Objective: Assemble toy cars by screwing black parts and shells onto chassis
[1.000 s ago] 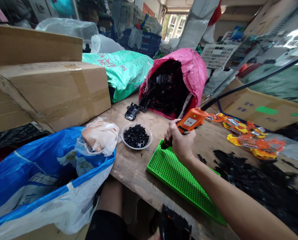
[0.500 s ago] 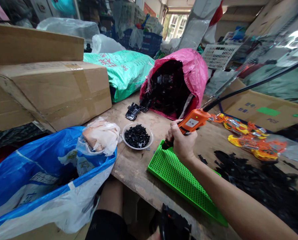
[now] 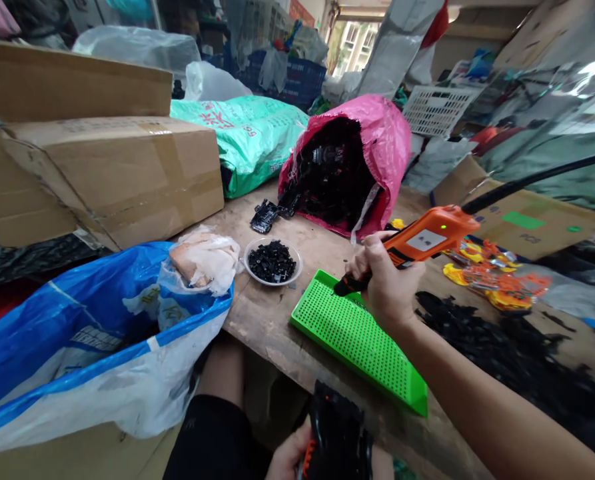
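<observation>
My right hand (image 3: 390, 287) is wrapped round an orange and black electric screwdriver (image 3: 427, 237) with a black cable. Its dark tip points down at the far left end of a green perforated tray (image 3: 357, 347). At the bottom edge, in front of the table, my left hand (image 3: 290, 453) grips a glossy black plastic part (image 3: 340, 427) with a bit of orange on its side. The lower end of that part is cut off by the frame. Beyond the tray, a clear round bowl (image 3: 297, 261) holds small black pieces.
A pink sack (image 3: 384, 137) of black parts lies open at the back. Black plastic pieces (image 3: 507, 360) and orange-yellow parts (image 3: 502, 283) cover the table's right side. Left are a cardboard box (image 3: 142, 180) and a blue-white bag (image 3: 142, 400). A green sack (image 3: 262, 133) lies behind.
The screwdriver has moved right in the picture, with its tip lower over the tray. My left hand and the black part have risen further into view. The view has shifted slightly.
</observation>
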